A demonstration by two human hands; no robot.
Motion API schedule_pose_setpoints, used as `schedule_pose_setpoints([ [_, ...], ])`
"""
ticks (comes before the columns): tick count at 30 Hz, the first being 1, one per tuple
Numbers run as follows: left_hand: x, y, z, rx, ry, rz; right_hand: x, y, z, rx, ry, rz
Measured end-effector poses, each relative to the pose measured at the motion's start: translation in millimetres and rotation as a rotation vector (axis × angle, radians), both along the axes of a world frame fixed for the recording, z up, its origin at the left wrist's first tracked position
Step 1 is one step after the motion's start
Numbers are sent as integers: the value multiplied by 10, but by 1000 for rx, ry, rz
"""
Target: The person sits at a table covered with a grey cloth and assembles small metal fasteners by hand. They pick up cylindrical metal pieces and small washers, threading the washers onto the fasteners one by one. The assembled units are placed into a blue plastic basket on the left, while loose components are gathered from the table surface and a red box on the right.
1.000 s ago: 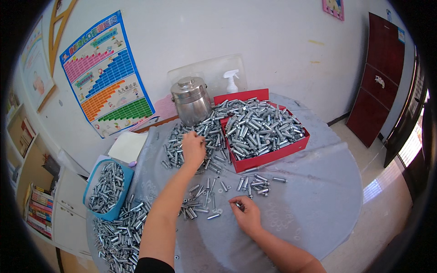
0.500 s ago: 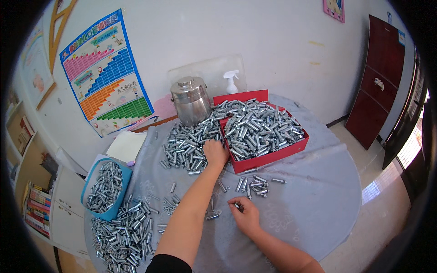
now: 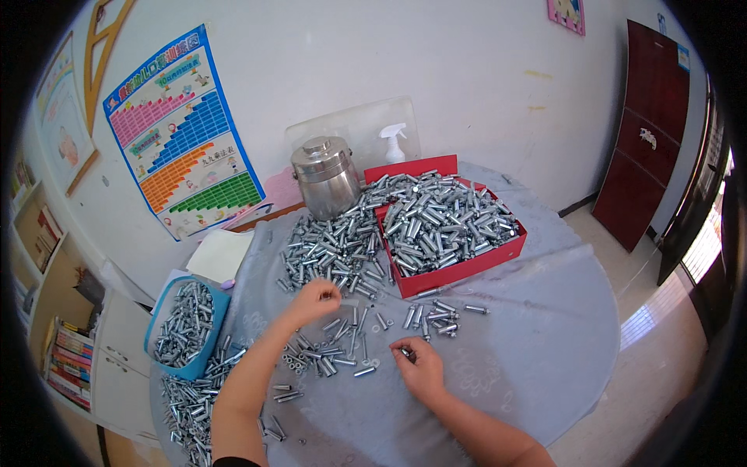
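My left hand hangs over the near edge of a heap of silvery expansion bolts, its fingers bent together; what they pinch, if anything, is hidden. Close above the cloth, my right hand grips a short metal bolt between thumb and fingers, most of it covered. Loose sleeves, bolts and washers lie on the table between my arms. Just beyond my right hand is a small group of expansion bolts. Behind it stands a red box, heaped with the same bolts.
A blue basket full of metal parts stands at the left, with another pile before it. Behind the heap are a steel canister and a white spray bottle. A grey cloth covers the round table.
My left hand has drawn back from the heap beside the red box, toward the near left. Its arm now uncovers loose parts mid-table. My right hand has stayed in place.
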State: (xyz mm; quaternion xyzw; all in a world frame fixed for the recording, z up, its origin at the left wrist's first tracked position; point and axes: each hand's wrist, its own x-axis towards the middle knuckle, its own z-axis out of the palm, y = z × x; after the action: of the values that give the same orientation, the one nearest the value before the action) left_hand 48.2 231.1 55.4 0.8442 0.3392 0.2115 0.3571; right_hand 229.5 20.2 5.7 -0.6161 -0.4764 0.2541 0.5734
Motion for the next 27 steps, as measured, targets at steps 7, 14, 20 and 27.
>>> schedule_pose_setpoints([
  [7, -406, -535, 287, -321, 215, -235, 6, 4, 13, -19, 1, 8],
  [14, -101, -393, 184, 300, 129, 64, 2, 22, -24, 24, -3, 8],
  [20, 213, -139, -5, 733, 239, 26, -4, 22, -28, 3, 12, 8],
  [27, 151, 165, -238, 967, 357, 130, 15, -9, 43, -7, -24, 6],
])
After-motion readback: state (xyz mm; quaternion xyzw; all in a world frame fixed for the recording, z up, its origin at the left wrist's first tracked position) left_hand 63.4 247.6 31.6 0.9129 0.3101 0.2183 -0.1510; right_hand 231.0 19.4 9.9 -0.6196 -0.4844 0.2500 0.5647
